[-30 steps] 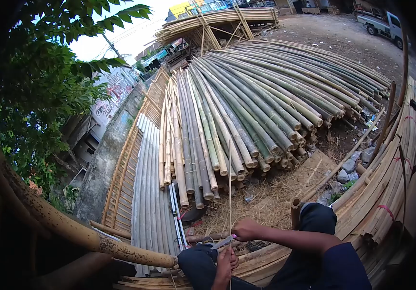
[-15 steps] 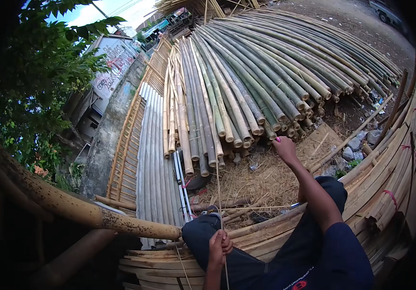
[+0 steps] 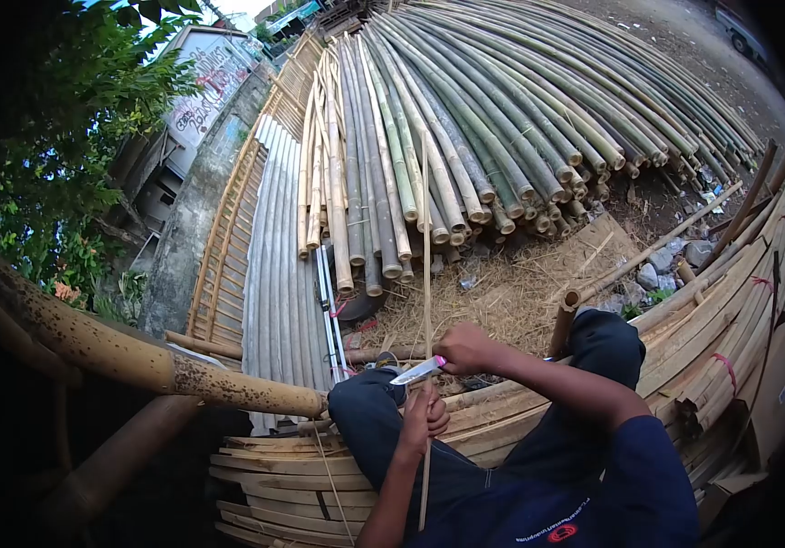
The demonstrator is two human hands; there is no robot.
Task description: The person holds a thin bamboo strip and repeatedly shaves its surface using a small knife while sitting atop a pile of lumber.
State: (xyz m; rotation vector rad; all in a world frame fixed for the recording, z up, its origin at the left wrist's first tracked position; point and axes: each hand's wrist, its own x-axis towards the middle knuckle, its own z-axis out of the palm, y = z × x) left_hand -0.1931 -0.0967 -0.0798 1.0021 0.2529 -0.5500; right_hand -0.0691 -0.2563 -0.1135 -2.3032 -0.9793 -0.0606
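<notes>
Outdoors, a yard is stacked with long green and tan bamboo poles (image 3: 465, 137) fanned across the ground, their cut ends facing a patch of dry straw litter (image 3: 511, 301). Grey corrugated sheets (image 3: 278, 274) lie to the left of them, and bundles of flat split bamboo slats (image 3: 730, 301) run down the right. A thick brown speckled bamboo pole (image 3: 137, 361) crosses the lower left.

The person sits with knees in dark trousers (image 3: 612, 342). A thin pale bamboo strip (image 3: 426, 237) stands nearly upright between the knees, rising in front of the pole ends. The left hand (image 3: 427, 416) is closed around the strip low down. The right hand (image 3: 465, 347) is closed on a small knife with a pink handle (image 3: 415, 372), whose pale blade lies against the strip just above the left hand.

The strip looks light and springy, likely to bend and whip along its long free top. Its split edges are probably sharp and splintery. A firm hold just beside the blade, where the left hand is, would keep it stiffest.
</notes>
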